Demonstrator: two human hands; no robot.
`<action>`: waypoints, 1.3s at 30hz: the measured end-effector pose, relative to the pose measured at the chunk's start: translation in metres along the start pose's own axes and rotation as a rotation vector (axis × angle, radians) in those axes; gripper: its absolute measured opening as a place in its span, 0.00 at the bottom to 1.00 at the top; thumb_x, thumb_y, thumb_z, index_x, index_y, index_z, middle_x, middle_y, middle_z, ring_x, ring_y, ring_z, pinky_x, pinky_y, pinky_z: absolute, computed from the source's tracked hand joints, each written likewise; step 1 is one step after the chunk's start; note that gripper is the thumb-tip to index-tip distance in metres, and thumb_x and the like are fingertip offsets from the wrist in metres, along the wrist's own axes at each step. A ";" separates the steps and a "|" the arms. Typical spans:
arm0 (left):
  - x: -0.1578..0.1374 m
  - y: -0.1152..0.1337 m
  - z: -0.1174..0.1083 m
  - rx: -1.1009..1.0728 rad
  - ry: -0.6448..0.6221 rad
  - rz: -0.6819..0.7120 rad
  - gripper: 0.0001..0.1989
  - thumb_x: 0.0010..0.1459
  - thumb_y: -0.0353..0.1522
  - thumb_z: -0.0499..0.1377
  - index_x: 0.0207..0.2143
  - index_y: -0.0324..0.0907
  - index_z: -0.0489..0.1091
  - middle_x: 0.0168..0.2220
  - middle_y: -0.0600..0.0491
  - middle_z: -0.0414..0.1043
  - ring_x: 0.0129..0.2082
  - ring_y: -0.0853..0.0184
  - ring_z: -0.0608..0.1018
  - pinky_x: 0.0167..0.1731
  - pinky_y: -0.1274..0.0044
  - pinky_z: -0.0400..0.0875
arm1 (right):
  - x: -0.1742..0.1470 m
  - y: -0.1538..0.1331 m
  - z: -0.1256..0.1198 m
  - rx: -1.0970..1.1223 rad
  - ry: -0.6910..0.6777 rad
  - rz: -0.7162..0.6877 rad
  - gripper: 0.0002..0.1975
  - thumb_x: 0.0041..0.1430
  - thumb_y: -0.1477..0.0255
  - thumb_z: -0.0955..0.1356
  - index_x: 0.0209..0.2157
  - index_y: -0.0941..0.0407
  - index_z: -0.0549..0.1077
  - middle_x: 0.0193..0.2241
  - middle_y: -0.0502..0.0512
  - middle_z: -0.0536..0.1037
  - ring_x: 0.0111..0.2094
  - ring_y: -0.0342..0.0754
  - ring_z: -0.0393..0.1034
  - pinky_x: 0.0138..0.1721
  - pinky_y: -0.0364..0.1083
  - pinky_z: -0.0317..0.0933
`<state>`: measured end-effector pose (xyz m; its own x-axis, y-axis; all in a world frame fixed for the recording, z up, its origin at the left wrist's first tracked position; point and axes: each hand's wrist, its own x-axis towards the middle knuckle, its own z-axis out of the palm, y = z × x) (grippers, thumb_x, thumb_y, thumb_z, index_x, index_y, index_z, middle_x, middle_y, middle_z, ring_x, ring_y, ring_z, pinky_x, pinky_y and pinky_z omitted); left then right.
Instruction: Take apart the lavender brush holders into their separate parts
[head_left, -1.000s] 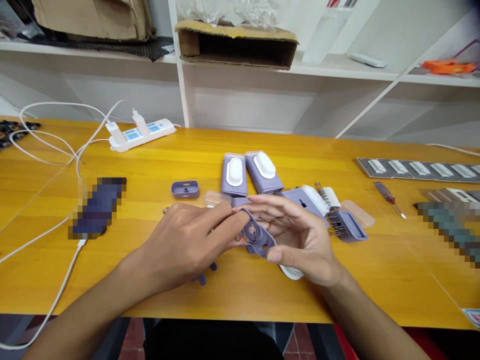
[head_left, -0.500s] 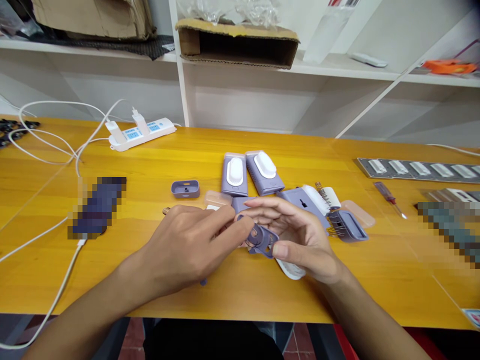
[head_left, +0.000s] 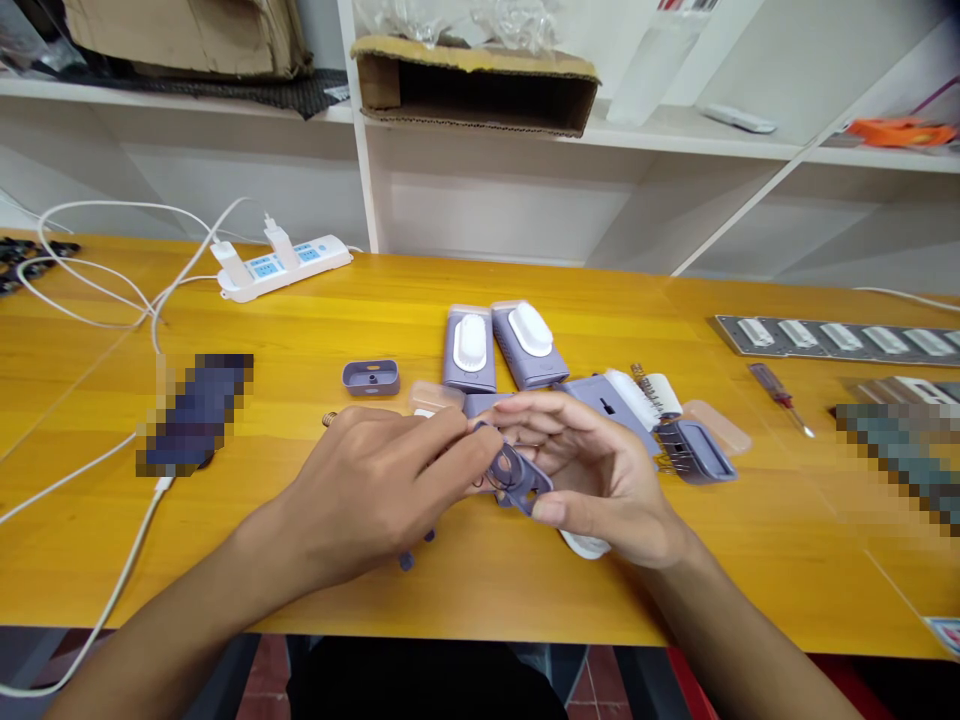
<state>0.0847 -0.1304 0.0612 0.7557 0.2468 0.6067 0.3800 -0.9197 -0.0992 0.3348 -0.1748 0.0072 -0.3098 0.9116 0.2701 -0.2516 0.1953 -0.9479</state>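
Observation:
Between my hands is a small purple plastic part (head_left: 517, 478) with a rounded frame and a thin wire spring on it. My right hand (head_left: 611, 480) grips its right end between thumb and fingers. My left hand (head_left: 390, 480) pinches at its left end, with the fingertips partly hidden. Under and behind the hands lie more purple pieces and a white oval part (head_left: 585, 543). Two purple cases with white oval tops, a left case (head_left: 470, 350) and a right case (head_left: 529, 345), stand just beyond. Small dark purple bits (head_left: 406, 561) lie below my left hand.
A purple open shell (head_left: 371, 378) sits left of the cases. On the right are a purple housing with bristles (head_left: 634, 400), springs, another purple shell (head_left: 697, 452) and a screwdriver (head_left: 780, 398). A power strip (head_left: 285, 268) with white cables and a blurred phone (head_left: 196, 415) occupy the left.
The purple part and my right thumb have shifted slightly left, and the part has turned a little. My left fingers stay at its left end. Another dark bit shows below my left hand.

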 end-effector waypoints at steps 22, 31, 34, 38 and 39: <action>-0.005 -0.006 -0.004 -0.012 -0.047 -0.022 0.08 0.81 0.34 0.55 0.50 0.39 0.72 0.38 0.53 0.82 0.30 0.65 0.82 0.25 0.72 0.64 | 0.000 0.003 0.005 -0.078 0.006 -0.125 0.36 0.57 0.77 0.85 0.64 0.44 0.76 0.63 0.60 0.81 0.45 0.53 0.82 0.46 0.56 0.82; -0.007 -0.004 -0.003 -0.007 -0.036 -0.051 0.11 0.80 0.39 0.57 0.50 0.40 0.71 0.39 0.53 0.84 0.33 0.63 0.85 0.26 0.69 0.63 | -0.001 0.004 0.013 -0.192 0.042 -0.252 0.38 0.59 0.81 0.82 0.67 0.43 0.74 0.66 0.59 0.78 0.46 0.51 0.83 0.45 0.54 0.82; -0.007 -0.003 -0.001 -0.045 -0.018 -0.093 0.13 0.81 0.41 0.57 0.50 0.40 0.71 0.40 0.53 0.85 0.37 0.64 0.86 0.29 0.71 0.65 | -0.003 0.007 0.015 -0.283 0.076 -0.349 0.40 0.59 0.84 0.81 0.68 0.44 0.73 0.66 0.58 0.78 0.48 0.53 0.83 0.48 0.56 0.83; -0.006 -0.002 0.000 -0.163 -0.015 -0.157 0.13 0.79 0.41 0.61 0.50 0.40 0.72 0.37 0.55 0.83 0.31 0.68 0.82 0.32 0.73 0.66 | -0.005 0.013 0.014 -0.434 0.116 -0.481 0.44 0.58 0.86 0.79 0.71 0.43 0.72 0.65 0.58 0.79 0.64 0.62 0.77 0.49 0.59 0.85; -0.006 -0.002 -0.001 -0.205 -0.010 -0.171 0.13 0.78 0.41 0.62 0.50 0.39 0.73 0.35 0.56 0.81 0.29 0.70 0.80 0.31 0.74 0.66 | -0.004 0.014 0.014 -0.470 0.131 -0.516 0.44 0.58 0.86 0.79 0.71 0.42 0.72 0.65 0.57 0.80 0.66 0.63 0.76 0.51 0.61 0.85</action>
<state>0.0794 -0.1307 0.0585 0.6952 0.4061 0.5931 0.3874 -0.9067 0.1667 0.3202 -0.1811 -0.0046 -0.1371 0.6910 0.7098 0.0952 0.7224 -0.6849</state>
